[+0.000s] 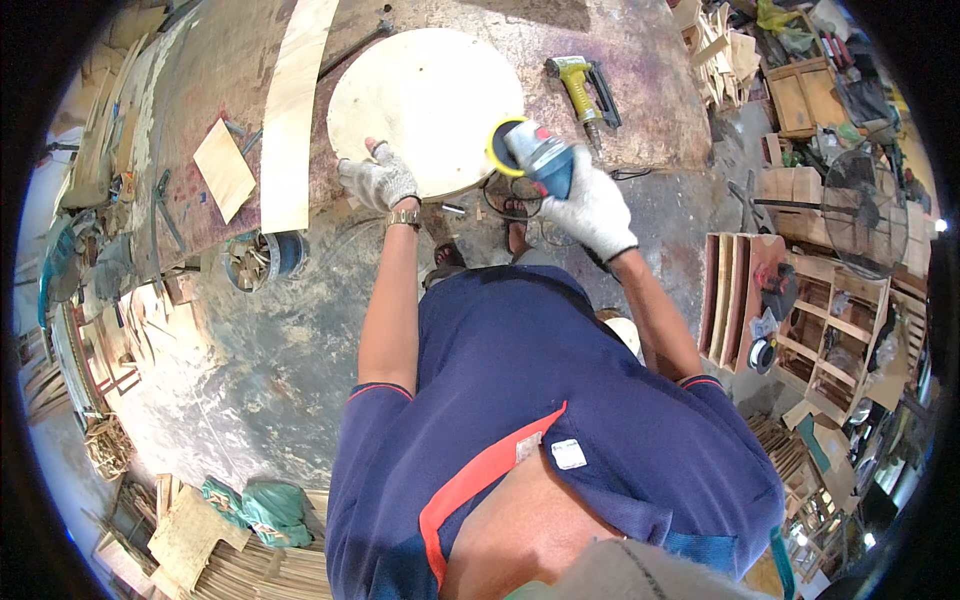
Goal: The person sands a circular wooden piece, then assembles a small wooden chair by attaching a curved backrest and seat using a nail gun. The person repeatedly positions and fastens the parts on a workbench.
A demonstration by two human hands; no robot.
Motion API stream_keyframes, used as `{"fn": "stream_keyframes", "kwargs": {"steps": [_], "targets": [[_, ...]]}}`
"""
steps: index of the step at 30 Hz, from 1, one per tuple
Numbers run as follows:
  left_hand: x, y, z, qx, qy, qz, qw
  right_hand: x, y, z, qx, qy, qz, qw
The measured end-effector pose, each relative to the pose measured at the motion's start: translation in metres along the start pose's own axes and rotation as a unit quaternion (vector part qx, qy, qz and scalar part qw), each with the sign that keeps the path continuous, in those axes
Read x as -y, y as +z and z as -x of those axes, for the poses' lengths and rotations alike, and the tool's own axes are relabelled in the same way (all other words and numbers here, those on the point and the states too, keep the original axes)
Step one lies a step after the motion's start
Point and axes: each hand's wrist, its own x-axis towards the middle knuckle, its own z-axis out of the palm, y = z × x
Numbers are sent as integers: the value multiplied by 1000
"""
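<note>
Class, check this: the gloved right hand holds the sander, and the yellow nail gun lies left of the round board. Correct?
Not quite: the head view shows the nail gun lying right of the round board. The gloved right hand does hold the sander.

Worn table point(660, 110) under round board point(425, 110), plank point(290, 120), nail gun point(577, 88)

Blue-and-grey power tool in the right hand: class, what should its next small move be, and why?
Probably level the blue-and-grey power tool over the pale round board: its yellow-rimmed round head is tilted by the board's near right edge, the white-gloved right hand grips it, and the white-gloved left hand is at the near left edge.
</note>
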Motion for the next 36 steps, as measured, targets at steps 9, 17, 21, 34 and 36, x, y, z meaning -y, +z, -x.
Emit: {"fn": "stream_keyframes", "kwargs": {"steps": [9,17,21,34,36], "targets": [[-5,-5,-66,13,186,-196,963,6,12,2,100,-74,34,992],[-11,0,-105,59,251,-232,938,-28,-9,-40,51,-77,63,994],[-25,2,-117,84,265,-255,926,-31,-22,-58,30,-47,65,996],[-37,9,-135,125,275,-238,923,-20,-5,-54,31,-87,42,995],[-34,10,-135,123,278,-232,924,-18,-4,-56,20,-85,46,995]]}}
